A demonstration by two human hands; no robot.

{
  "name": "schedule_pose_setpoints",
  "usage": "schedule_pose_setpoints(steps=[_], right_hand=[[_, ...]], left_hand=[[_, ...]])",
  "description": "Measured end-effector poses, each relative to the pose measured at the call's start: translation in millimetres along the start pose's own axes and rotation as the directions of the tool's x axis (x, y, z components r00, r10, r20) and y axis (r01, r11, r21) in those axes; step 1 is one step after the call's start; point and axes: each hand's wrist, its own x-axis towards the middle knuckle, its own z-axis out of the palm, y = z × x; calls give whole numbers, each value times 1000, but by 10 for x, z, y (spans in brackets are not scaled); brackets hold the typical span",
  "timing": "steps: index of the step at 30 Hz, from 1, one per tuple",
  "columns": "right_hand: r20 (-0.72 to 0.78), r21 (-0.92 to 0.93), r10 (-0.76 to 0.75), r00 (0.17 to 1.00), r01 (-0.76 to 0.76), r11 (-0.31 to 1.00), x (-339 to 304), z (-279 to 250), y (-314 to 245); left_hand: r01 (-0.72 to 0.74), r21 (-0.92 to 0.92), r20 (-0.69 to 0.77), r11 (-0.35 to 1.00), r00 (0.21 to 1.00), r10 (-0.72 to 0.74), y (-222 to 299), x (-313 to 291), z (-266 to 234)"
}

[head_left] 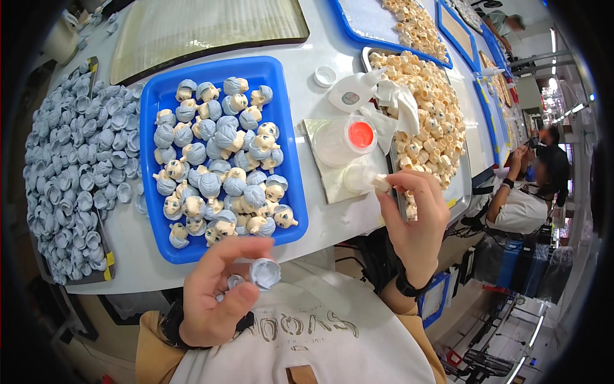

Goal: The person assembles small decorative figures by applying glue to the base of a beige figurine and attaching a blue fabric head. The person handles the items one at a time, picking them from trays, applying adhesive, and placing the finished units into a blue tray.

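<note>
My left hand (220, 294) is closed around a hollow, cup-shaped grey-blue doll hair piece (265, 274), its open side facing up. Deeper in that palm lie one or more similar pieces, partly covered by my fingers. My right hand (419, 217) pinches a small cream doll head part (382, 183) between thumb and fingers, at the mouth of a small translucent container (360, 178). Whether the two touch, I cannot tell. In a blue tray (148, 137) sit many doll heads (227, 185) with hair pieces on them.
Loose hair pieces (83, 160) heap up at the left. Cream head parts (441, 121) fill a tray at the right. Between stand a jar with red inside its mouth (339, 142), a white bottle (350, 91) and a white cap (325, 77). A co-worker (524, 198) is at far right.
</note>
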Motion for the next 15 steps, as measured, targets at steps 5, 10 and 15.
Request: schedule_pose_setpoints(steps=[5, 10, 15], right_hand=[[-141, 255, -10, 990, 46, 966, -73, 5, -206], [-59, 712, -396, 916, 317, 627, -52, 33, -496], [-32, 646, -435, 900, 351, 678, -70, 124, -591]], left_hand=[[-22, -47, -13, 999, 1000, 22, -43, 28, 24], [3, -2, 19, 1000, 1000, -3, -18, 20, 9], [-33, -22, 13, 999, 999, 33, -64, 36, 11]])
